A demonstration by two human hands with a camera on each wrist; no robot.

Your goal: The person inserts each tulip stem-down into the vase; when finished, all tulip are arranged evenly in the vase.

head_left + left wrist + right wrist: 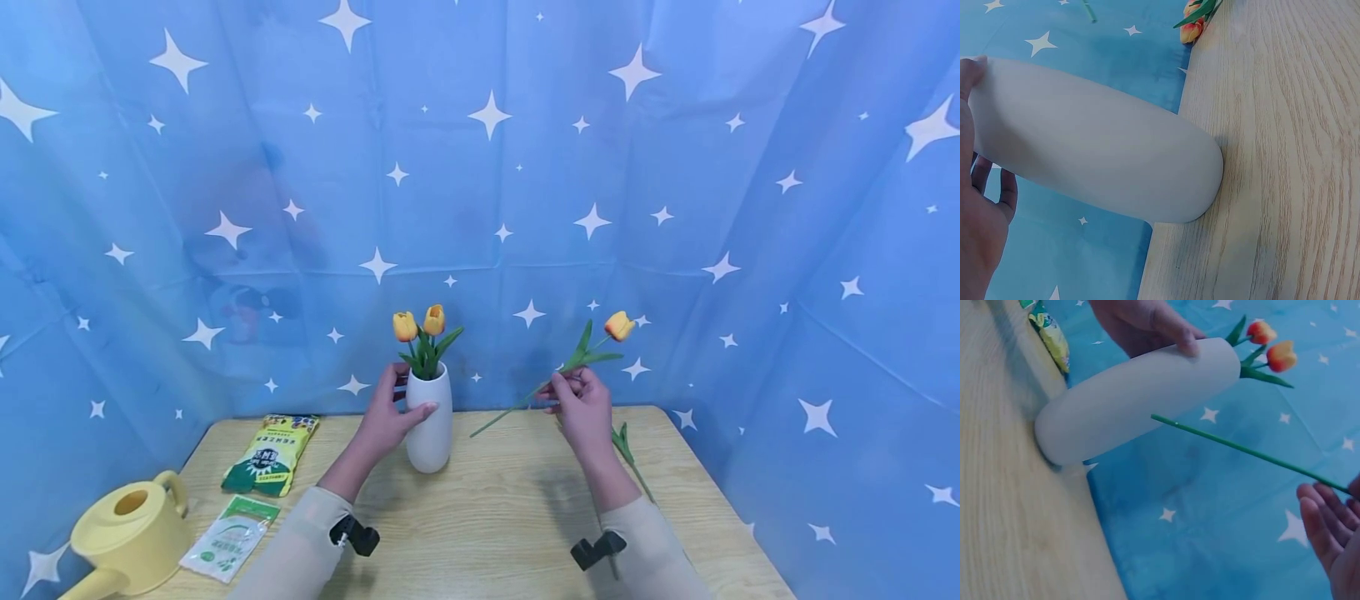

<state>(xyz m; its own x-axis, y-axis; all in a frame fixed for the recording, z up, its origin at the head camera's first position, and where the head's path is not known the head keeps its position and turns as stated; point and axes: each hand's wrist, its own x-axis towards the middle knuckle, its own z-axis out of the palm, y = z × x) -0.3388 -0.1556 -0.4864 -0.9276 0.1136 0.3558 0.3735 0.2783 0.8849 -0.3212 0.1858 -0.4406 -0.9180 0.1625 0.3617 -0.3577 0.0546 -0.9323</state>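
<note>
My left hand (384, 422) grips the upper part of a white vase (430, 429), its thumb across the front. Two orange-yellow tulips (405, 327) with green leaves stick out of the vase's mouth. To the right, my right hand (587, 410) pinches the stem of another tulip (619, 326), its bloom tilted up and right. The bare lower end of that stem (1229, 443) points left toward the vase in the right wrist view. The vase's base is at the table in the left wrist view, and the left hand (984, 206) curls round its upper end.
Under my right forearm, more green stems and leaves (622, 443) lie on the wooden table (495, 517). At the left are a yellow watering can (135, 533), a yellow-green bag (272, 454) and a white-green packet (231, 537). A blue starry curtain (480, 192) hangs behind.
</note>
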